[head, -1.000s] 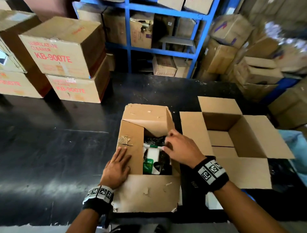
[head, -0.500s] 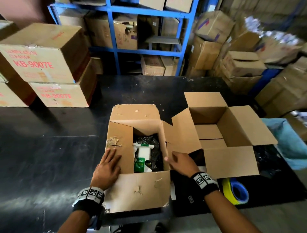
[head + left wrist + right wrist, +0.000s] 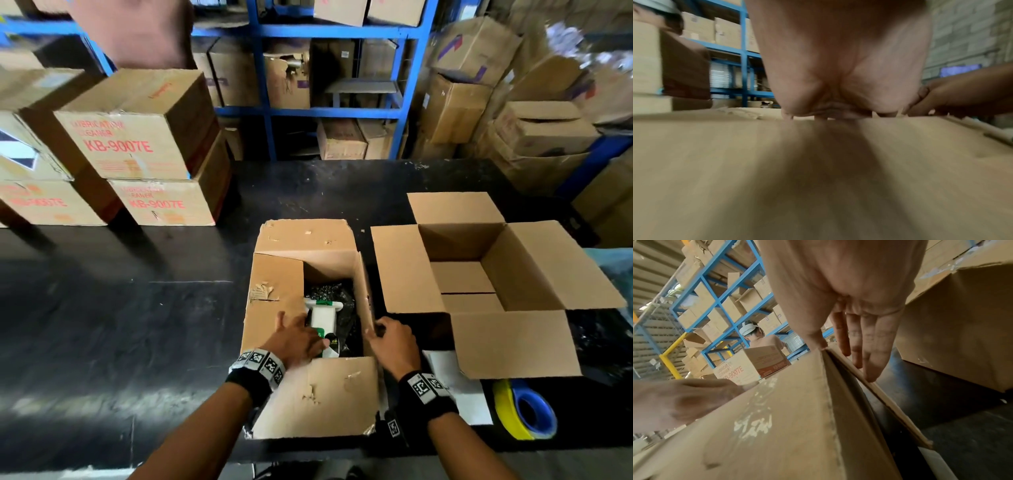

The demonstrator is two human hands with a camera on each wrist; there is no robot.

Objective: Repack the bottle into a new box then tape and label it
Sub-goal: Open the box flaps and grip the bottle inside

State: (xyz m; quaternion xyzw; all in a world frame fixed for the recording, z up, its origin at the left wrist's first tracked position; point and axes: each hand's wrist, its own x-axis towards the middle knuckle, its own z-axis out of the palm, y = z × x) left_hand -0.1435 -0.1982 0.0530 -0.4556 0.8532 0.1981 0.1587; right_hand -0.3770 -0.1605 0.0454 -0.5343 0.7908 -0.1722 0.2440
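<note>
- Warehouse shelving (image 3: 329,31) in blue steel and stacked cartons (image 3: 133,137) fill the background; my work sits on a black tabletop (image 3: 137,308).
- Closest to me is the old box (image 3: 318,394), worn and torn, flaps folded out. Inside it the bottle (image 3: 323,317) lies on dark packing, white with a green label.
- My left hand (image 3: 298,342) reaches in over the near flap, fingers down at the bottle's lower end. Whether they have closed round it I cannot tell; the left wrist view shows only palm and cardboard.
- My right hand (image 3: 390,339) rests on the old box's right flap, thumb on the edge and fingers straight down its outer face, holding it aside.
- Just to the right stands the new box (image 3: 513,274), all four flaps spread and nothing in it.
- A roll of tape (image 3: 524,409) waits at the near right, with a white sheet (image 3: 459,387) beside it, perhaps the label.
- By my reckoning we are early: the bottle is not yet out, and the transfer, closing, taping and labelling all remain.
</note>
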